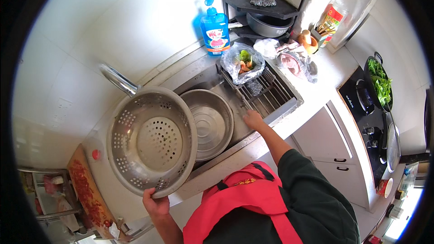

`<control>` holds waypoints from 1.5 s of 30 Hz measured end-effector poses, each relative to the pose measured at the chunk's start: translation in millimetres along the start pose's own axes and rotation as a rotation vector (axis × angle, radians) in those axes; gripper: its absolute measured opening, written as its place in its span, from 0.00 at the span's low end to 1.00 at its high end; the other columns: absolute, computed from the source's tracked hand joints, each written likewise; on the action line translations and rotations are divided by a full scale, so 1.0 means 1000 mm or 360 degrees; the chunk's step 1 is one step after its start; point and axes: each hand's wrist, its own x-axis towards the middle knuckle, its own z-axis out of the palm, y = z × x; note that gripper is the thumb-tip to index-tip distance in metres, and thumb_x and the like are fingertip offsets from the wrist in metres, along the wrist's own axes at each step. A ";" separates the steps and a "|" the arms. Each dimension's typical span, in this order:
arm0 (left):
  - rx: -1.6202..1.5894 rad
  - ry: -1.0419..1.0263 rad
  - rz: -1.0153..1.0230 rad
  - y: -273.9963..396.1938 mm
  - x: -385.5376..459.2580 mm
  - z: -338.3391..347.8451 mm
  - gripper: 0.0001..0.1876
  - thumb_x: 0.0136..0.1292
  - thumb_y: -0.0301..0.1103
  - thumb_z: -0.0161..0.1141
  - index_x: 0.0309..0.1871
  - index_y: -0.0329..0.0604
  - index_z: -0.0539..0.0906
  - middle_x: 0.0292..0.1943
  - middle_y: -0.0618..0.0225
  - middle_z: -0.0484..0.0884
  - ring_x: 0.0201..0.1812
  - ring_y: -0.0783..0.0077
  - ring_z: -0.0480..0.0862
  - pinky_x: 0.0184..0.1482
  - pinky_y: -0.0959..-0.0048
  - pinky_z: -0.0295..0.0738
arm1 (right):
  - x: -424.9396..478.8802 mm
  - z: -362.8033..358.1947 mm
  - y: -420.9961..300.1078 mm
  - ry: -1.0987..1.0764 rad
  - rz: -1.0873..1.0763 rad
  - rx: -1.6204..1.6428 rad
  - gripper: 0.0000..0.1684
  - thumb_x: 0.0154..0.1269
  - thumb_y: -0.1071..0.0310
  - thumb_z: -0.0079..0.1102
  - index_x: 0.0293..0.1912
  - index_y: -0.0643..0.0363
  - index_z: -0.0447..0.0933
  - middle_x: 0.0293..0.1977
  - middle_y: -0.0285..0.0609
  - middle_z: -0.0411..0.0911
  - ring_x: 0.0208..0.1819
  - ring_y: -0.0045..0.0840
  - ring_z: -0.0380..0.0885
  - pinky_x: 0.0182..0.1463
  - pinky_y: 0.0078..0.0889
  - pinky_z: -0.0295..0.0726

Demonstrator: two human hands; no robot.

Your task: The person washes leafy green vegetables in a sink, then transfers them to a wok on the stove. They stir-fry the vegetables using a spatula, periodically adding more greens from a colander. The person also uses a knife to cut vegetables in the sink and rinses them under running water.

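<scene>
My left hand (pixel 156 203) grips the lower rim of a large stainless steel colander (pixel 161 142). The colander is tilted towards me under a chrome faucet (pixel 118 79) and looks bare inside. Behind its right edge, a metal basin (pixel 206 125) sits in the sink (pixel 235 103), partly covered by the colander. My right hand (pixel 253 119) is over the sink with its fingers curled, beside the near left corner of a metal draining rack (pixel 271 89). Whether it grasps the rack is not clear. On the rack rests a plastic-lined container (pixel 242 63) with food scraps.
A blue pump bottle (pixel 214 32) stands behind the sink, near a black corner shelf (pixel 261 5). To the right, a wok of green vegetables (pixel 379 79) is on the gas stove (pixel 361 103). A red-stained cutting board (pixel 86 189) leans at left.
</scene>
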 end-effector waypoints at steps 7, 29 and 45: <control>-0.0052 -0.0046 -0.0125 -0.007 0.007 -0.004 0.21 0.42 0.22 0.48 0.45 0.30 0.69 0.43 0.53 0.74 0.46 0.52 0.74 0.55 0.52 0.67 | -0.019 -0.006 -0.033 0.0016 0.0060 0.0122 0.25 0.55 0.54 0.51 0.43 0.67 0.70 0.38 0.58 0.75 0.43 0.47 0.74 0.48 0.41 0.71; 0.1380 -0.0276 -0.0001 -0.134 0.167 -0.032 0.17 0.58 0.34 0.53 0.48 0.36 0.70 0.37 0.59 0.78 0.32 0.66 0.81 0.25 0.69 0.79 | -0.038 0.028 -0.065 -0.0235 0.0173 0.0772 0.12 0.53 0.70 0.54 0.35 0.68 0.73 0.26 0.45 0.76 0.23 0.25 0.75 0.27 0.27 0.76; 0.2043 -0.0096 0.0082 -0.145 0.167 -0.045 0.21 0.53 0.22 0.53 0.47 0.28 0.56 0.26 0.53 0.77 0.16 0.66 0.79 0.14 0.74 0.74 | -0.054 0.037 -0.077 -0.0197 0.0258 -0.0478 0.23 0.52 0.61 0.61 0.44 0.65 0.67 0.42 0.56 0.72 0.45 0.47 0.73 0.47 0.44 0.72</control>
